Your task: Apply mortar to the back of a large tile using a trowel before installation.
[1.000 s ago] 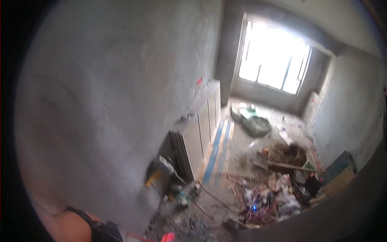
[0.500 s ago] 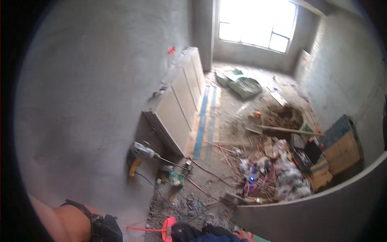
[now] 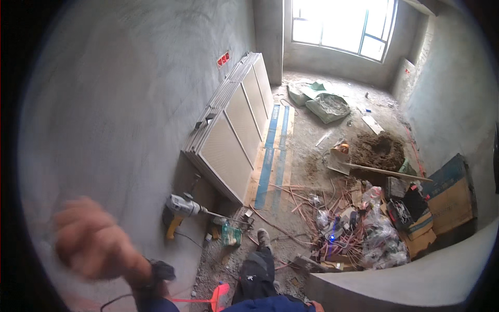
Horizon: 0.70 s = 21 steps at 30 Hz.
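Our left hand (image 3: 92, 240), blurred, hovers before a gray plastered wall (image 3: 130, 125); nearest it, a yellow-handled power drill (image 3: 184, 206) sits beside stacked panels (image 3: 241, 122). Our right hand (image 3: 315, 307) barely shows below. We cannot tell how open either is, or what either holds.

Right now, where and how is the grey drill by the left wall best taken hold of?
Grip the drill by its yellow handle, probably from the near side: the handle juts toward you below the body, while the long bit points away to the right.
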Available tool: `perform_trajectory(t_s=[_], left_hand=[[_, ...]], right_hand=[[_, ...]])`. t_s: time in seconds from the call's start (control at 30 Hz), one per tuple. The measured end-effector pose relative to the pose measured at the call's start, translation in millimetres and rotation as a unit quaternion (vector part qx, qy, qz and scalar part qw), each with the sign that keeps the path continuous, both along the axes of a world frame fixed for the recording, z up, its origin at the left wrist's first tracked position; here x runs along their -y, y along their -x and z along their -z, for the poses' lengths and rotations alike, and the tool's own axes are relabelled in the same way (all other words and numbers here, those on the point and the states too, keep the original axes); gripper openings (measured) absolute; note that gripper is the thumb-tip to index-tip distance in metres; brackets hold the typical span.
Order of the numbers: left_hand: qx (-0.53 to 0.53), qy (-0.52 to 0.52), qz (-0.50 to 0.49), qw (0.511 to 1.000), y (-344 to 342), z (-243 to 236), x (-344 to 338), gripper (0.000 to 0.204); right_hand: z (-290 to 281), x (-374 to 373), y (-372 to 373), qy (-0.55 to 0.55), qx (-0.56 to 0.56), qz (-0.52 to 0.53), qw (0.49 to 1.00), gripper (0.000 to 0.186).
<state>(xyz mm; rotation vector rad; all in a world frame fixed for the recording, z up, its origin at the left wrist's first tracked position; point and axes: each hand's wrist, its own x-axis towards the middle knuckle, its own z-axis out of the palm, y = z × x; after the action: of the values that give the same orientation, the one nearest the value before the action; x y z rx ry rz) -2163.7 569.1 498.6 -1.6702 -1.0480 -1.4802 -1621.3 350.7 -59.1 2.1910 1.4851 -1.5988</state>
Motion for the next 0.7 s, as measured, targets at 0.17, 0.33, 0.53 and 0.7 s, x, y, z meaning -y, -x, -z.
perform_trajectory(t_s=[0.17,0.33,0.53,0.7], left_hand=[[0.238,0.418,0.006,0.877,-2,179,-178,0.019],[0.092,0.534,-0.067,0.838,40,379,-276,0.025],[0.170,0.683,-0.033,0.710,28,390,-369,0.026],[0.204,0.621,-0.023,0.756,60,396,-418,0.034]], right_hand=[[12,-113,-10,0.005,0.016,0.029,0.999,0.042],[20,-218,16,-0.012,0.031,0.039,0.999,0.039],[-8,-275,27,0.000,0.077,0.079,0.994,0.036],[-67,-391,52,-0.133,0.049,0.035,0.989,0.040]])
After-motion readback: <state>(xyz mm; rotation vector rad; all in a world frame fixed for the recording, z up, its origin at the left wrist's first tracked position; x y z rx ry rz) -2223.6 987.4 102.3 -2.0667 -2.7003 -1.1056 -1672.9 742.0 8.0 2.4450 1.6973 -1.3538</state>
